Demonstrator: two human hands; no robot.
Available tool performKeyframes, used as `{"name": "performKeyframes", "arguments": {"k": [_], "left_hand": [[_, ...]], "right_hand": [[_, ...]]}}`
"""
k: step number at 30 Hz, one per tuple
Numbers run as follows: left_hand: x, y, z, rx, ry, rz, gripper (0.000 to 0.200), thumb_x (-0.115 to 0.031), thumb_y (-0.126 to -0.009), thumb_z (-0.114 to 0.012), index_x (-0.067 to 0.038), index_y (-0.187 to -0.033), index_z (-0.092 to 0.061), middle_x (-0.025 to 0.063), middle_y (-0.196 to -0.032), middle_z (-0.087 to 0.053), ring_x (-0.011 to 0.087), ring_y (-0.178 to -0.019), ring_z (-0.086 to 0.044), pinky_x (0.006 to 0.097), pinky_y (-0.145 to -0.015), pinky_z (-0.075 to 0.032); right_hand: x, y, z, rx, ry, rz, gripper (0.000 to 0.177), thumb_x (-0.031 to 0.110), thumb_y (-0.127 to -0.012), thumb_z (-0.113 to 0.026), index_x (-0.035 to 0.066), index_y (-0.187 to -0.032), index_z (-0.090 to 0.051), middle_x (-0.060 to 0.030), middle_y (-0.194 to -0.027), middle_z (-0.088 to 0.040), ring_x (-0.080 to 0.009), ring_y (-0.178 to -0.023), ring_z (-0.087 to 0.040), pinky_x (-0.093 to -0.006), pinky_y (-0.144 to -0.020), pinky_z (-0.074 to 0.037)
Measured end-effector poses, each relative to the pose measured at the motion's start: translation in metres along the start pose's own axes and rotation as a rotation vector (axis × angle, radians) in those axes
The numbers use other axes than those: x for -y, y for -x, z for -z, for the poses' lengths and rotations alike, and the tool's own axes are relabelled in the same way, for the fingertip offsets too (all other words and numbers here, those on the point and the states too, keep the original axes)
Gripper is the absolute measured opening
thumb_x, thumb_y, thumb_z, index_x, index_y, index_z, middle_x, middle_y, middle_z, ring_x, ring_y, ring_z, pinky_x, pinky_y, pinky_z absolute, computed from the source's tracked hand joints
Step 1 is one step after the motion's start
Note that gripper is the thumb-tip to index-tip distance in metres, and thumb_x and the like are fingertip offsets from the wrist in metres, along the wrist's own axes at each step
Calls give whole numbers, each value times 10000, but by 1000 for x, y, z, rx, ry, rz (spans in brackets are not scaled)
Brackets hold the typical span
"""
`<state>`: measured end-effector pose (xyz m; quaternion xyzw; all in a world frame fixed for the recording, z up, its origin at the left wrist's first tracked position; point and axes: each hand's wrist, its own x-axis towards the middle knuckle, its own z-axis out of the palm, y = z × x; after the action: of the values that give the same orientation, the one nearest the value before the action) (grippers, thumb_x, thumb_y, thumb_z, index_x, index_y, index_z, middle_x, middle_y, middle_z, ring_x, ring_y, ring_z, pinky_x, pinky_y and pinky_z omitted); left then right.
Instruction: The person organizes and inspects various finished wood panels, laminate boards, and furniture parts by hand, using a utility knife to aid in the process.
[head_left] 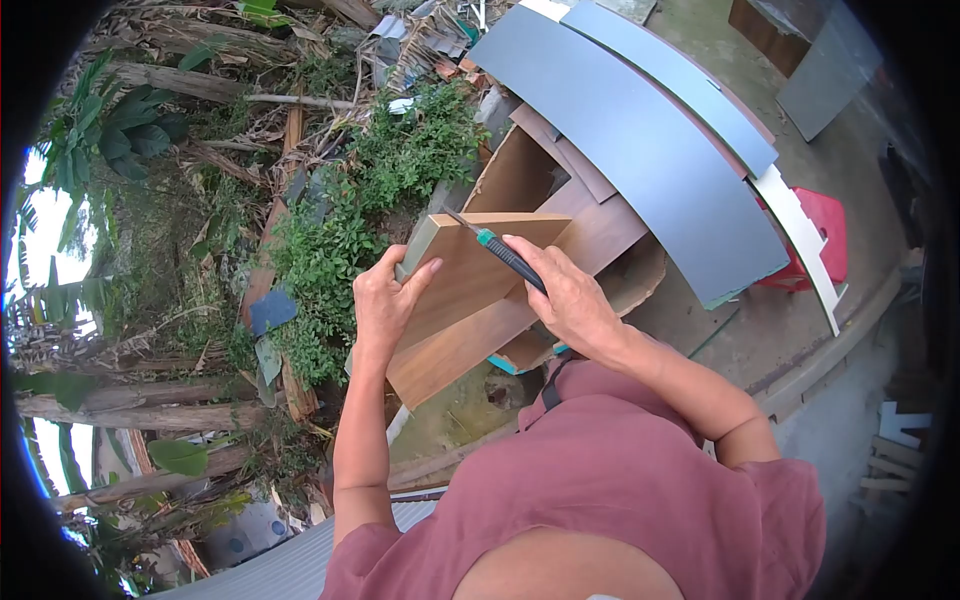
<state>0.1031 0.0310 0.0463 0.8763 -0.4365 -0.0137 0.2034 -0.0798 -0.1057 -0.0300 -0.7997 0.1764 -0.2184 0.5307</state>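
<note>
Blade tip at the edge of a wood-grain board, 2 hands on the job

The left hand [385,300] is closed around the board [468,280] at its pale, unfaced near edge, holding it tilted. The right hand [575,305] is wrapped tight on a slim tool [515,262] with a black handle and green collar, possibly a knife or scraper. Its thin metal tip reaches past the grip to the board's top corner. With the tip at that corner and no offcuts visible, the edge work looks barely started. The board face is smooth brown laminate. Beyond the hands lie 2 curved matte grey panels [640,150], and a red stool [825,235] stands further right.
</note>
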Motion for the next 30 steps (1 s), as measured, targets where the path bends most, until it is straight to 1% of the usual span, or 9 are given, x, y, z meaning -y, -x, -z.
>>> {"name": "performKeyframes", "arguments": {"k": [4, 11, 21, 23, 24, 26, 27, 29, 30], "left_hand": [[-5, -4, 3, -2, 82, 39, 252, -193, -764, -754, -9, -870, -617, 50, -557, -539, 92, -506, -465, 250, -494, -403], [29, 4, 18, -35, 61, 116, 234, -177, -774, -743, -4, -847, -603, 34, -598, -553, 81, -543, -464, 240, -522, -404], [111, 42, 46, -161, 188, 309, 289, -244, -763, -730, -4, -843, -591, 36, -662, -585, 93, -629, -503, 256, -612, -424], [124, 49, 49, -191, 266, 348, 273, -212, -774, -722, 3, -893, -602, 30, -736, -608, 93, -695, -523, 249, -663, -434], [129, 52, 51, -192, 267, 350, 273, -212, -774, -722, 3, -893, -602, 30, -736, -608, 93, -695, -523, 249, -663, -434], [139, 58, 54, -235, 407, 427, 284, -186, -793, -712, 11, -968, -606, 37, -849, -618, 102, -784, -538, 260, -743, -449], [145, 61, 57, -234, 407, 429, 284, -186, -793, -712, 11, -968, -606, 37, -849, -618, 102, -784, -538, 260, -743, -449], [160, 66, 62, -247, 418, 467, 336, -180, -810, -705, 23, -1051, -588, 54, -954, -605, 121, -862, -547, 280, -804, -453], [170, 70, 63, -241, 416, 468, 336, -180, -810, -705, 23, -1051, -588, 54, -954, -605, 121, -862, -547, 280, -804, -453]], "right_hand": [[-45, -2, -8, -4, 43, -27, 612, 11, -799, -557, 196, -1351, -370, -126, -883, -484, -339, -704, -575, -435, -637, -498], [-141, -15, -37, 56, 88, -176, 627, -1, -769, -564, 227, -1332, -406, -133, -883, -485, -342, -731, -573, -452, -640, -481], [-258, -42, -78, 91, 262, -372, 559, 49, -820, -529, 238, -1332, -407, -188, -980, -536, -400, -915, -559, -481, -786, -455], [-273, -46, -87, -12, 190, -241, 543, 42, -811, -526, 152, -1334, -427, -155, -915, -591, -318, -833, -602, -410, -711, -498], [-269, -50, -90, -10, 192, -241, 543, 42, -811, -526, 152, -1334, -427, -155, -915, -591, -318, -833, -602, -410, -711, -498], [-262, -56, -94, 48, -282, -642, 483, 115, -841, -546, 133, -1313, -443, -103, -818, -620, -206, -666, -597, -327, -610, -501], [-257, -57, -99, 49, -282, -643, 483, 115, -841, -546, 133, -1313, -443, -103, -818, -620, -206, -666, -597, -327, -610, -501], [-246, -58, -108, -28, -534, -763, 423, 162, -867, -536, 97, -1281, -474, -25, -743, -587, -79, -580, -524, -237, -502, -458], [-240, -59, -113, -30, -536, -769, 423, 162, -867, -536, 97, -1281, -474, -25, -743, -587, -79, -580, -524, -237, -502, -458]]}}
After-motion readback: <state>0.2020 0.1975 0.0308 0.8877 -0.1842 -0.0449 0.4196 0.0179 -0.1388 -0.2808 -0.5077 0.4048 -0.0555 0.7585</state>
